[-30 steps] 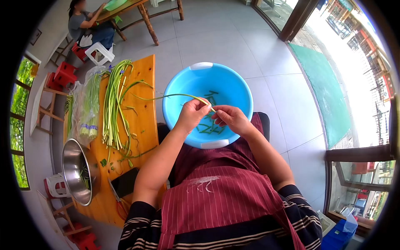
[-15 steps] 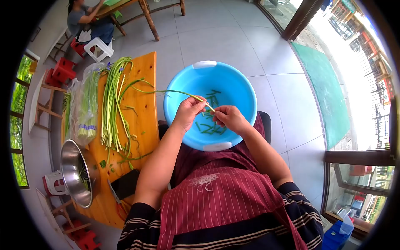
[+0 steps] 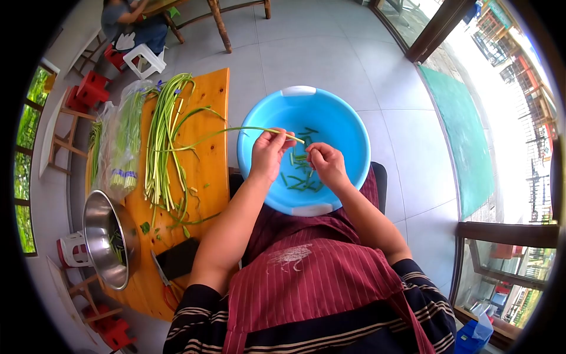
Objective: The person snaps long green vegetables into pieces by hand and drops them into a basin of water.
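Over the blue basin (image 3: 246,171), my left hand (image 3: 271,152) pinches a long green stem (image 3: 242,128) near its pale cut end. The rest of that stem trails left over the wooden table (image 3: 206,171). Just right of the stem's end, my right hand (image 3: 326,163) has its fingers pressed together; a small piece seems to show below them, too small to make out. Short green pieces (image 3: 303,183) lie in the basin. A loose bunch of long stems (image 3: 159,147) lies on the table, beside bagged stems (image 3: 125,141).
A steel bowl (image 3: 108,242) with dark green bits stands at the table's left edge. Scissors (image 3: 165,279) lie near a black object (image 3: 178,258) by my left arm. A person (image 3: 132,26) sits at another table beyond a white stool (image 3: 144,61).
My hands have moved apart, the right one off the stem's end and slightly down. The view has shifted a little, so the basin appears further right.
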Available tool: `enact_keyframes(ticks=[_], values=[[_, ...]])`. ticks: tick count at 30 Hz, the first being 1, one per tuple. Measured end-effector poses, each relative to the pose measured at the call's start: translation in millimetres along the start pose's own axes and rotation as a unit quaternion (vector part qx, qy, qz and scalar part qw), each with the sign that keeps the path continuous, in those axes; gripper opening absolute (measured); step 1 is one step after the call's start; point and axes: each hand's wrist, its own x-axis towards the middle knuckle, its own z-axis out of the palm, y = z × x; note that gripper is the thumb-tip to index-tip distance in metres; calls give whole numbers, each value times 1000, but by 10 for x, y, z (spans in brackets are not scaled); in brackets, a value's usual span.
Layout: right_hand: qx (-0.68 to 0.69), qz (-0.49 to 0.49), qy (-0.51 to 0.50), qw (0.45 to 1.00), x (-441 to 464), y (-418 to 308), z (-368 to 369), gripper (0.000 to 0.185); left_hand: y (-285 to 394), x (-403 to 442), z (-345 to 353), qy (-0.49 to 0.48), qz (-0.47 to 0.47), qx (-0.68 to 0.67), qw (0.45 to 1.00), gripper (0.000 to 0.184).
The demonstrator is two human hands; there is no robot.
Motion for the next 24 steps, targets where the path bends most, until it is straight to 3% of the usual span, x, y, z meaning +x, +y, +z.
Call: enact_keyframes(ticks=[1,2,3,7,8,9,11,13,15,19,20,21,23,24], values=[[-47,-62,-13,997,-71,-9,-23,15,55,35,-61,46,-43,-159,985,5],[-94,-122,-26,988,-121,-22,-30,12,88,59,-107,70,-44,-166,983,4],[-96,-119,-32,988,-153,-42,-19,12,73,66,-109,76,-43,-169,982,4],[-222,-313,-109,917,-234,-384,376,12,75,-48,68,-48,-140,-71,987,13],[-246,-383,-108,884,-232,-439,519,13,71,-66,115,-39,-163,-56,984,14],[-252,-391,-131,875,-226,-471,674,15,76,-74,133,-33,-188,-41,981,16],[-298,-437,-166,832,-199,-580,1019,16,21,-95,42,-51,-154,-49,986,18],[-286,-418,-206,838,-207,-649,1343,18,-17,-40,93,-5,-183,55,982,15],[-276,-394,-243,842,-203,-666,1424,20,7,-51,73,-26,-185,50,981,12],[-279,-405,-138,859,-122,-642,1215,18,110,-103,19,-28,-186,15,982,19],[-277,-381,-112,875,-107,-676,1073,18,-41,-53,-83,-75,-134,-70,986,20],[-201,-308,-80,927,-139,-746,897,12,-187,-2,-182,-129,-89,-161,974,21],[-62,-149,-13,987,-47,-602,524,14,-41,42,-70,-73,-167,37,983,19],[-30,-132,14,991,-11,-562,341,19,-9,10,-43,-68,-167,17,983,17]])
